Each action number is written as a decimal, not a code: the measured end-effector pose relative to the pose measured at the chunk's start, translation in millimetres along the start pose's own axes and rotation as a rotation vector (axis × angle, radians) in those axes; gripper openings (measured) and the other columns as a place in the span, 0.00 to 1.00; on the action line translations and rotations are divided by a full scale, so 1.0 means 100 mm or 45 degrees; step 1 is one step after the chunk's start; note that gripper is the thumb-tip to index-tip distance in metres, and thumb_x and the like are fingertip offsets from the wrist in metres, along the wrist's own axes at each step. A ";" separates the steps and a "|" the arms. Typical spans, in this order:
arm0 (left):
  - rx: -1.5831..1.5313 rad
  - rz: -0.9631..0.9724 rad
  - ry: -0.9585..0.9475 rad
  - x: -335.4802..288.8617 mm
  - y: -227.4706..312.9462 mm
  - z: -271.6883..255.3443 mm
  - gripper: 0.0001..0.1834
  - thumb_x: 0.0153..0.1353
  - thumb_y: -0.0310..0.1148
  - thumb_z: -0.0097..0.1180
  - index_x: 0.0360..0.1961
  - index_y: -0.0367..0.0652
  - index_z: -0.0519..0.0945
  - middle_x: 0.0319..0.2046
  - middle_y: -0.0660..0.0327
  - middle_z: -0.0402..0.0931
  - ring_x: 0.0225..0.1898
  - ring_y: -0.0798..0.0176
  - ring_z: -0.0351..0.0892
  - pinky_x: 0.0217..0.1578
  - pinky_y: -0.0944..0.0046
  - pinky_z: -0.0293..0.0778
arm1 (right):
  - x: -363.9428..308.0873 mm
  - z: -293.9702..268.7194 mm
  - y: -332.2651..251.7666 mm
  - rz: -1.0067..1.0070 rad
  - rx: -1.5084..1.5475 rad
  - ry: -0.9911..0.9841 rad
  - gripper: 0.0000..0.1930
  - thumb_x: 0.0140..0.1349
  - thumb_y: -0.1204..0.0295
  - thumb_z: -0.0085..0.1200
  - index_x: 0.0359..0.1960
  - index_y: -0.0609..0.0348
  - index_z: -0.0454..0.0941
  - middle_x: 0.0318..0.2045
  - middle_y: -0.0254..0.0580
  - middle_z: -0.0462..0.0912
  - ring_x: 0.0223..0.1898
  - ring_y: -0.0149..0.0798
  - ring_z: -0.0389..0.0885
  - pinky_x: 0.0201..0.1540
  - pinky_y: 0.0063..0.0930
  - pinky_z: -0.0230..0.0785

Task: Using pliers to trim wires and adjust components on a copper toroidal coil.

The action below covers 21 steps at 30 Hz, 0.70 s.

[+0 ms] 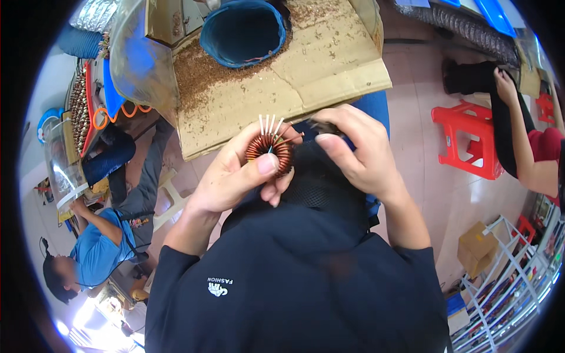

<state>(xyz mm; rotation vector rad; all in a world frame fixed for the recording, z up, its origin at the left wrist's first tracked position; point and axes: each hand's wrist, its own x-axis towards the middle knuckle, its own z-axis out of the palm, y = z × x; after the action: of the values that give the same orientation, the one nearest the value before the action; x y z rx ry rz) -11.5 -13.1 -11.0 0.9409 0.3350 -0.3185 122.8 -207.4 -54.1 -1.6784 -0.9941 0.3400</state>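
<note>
A ring-shaped coil wound with copper-coloured wire (285, 157) is held in my left hand (226, 179), with the thumb pressed on its front and fingers behind. Several white-sleeved leads (272, 125) point up from its top edge, and a bare copper-coloured wire end sticks out to the right. Just right of the coil, my right hand (368, 150) is curled, thumb and forefinger close around a small dark object (325, 127). That object is partly hidden by the fingers, and its kind does not show. Both hands are above my lap, in front of the cardboard's near edge.
Cardboard (329, 65) covers the bench ahead, strewn with copper-coloured scraps (203, 79). A blue-lined round bin (244, 32) is set into it. On the right are a red stool (468, 138) and a seated person (529, 129). Another person in blue (103, 241) works at left.
</note>
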 end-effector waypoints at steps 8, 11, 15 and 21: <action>0.044 0.334 0.233 0.13 -0.04 0.04 0.24 0.69 0.33 0.58 0.62 0.37 0.68 0.43 0.54 0.78 0.38 0.65 0.81 0.44 0.64 0.79 | 0.16 0.15 -0.04 -0.041 0.232 0.057 0.29 0.53 0.68 0.72 0.55 0.64 0.75 0.54 0.55 0.77 0.49 0.50 0.82 0.51 0.35 0.76; -0.052 0.351 0.304 0.23 -0.02 0.07 0.25 0.72 0.31 0.53 0.66 0.37 0.63 0.45 0.56 0.75 0.43 0.64 0.80 0.48 0.61 0.79 | 0.31 0.26 -0.14 -0.114 0.102 0.097 0.32 0.51 0.67 0.73 0.58 0.62 0.75 0.55 0.56 0.77 0.53 0.54 0.81 0.53 0.39 0.76; -0.056 0.548 0.305 0.30 -0.02 0.11 0.26 0.73 0.31 0.51 0.67 0.37 0.60 0.48 0.57 0.75 0.45 0.65 0.79 0.48 0.62 0.80 | 0.50 0.40 -0.18 -0.164 -0.046 0.214 0.32 0.47 0.70 0.72 0.56 0.63 0.75 0.54 0.55 0.78 0.51 0.55 0.82 0.52 0.40 0.77; 0.020 0.608 0.327 0.38 0.09 0.04 0.27 0.71 0.26 0.53 0.67 0.38 0.59 0.48 0.58 0.74 0.43 0.69 0.79 0.46 0.67 0.79 | 0.76 0.53 -0.08 -0.297 0.008 0.340 0.30 0.47 0.71 0.72 0.53 0.63 0.75 0.52 0.55 0.80 0.49 0.54 0.83 0.51 0.39 0.77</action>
<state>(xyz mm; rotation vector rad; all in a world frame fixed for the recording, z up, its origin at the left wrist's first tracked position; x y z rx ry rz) 27.4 -15.5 -18.1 1.0471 0.3307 0.2392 130.0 -115.2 -46.0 -1.5352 -0.9729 -0.0351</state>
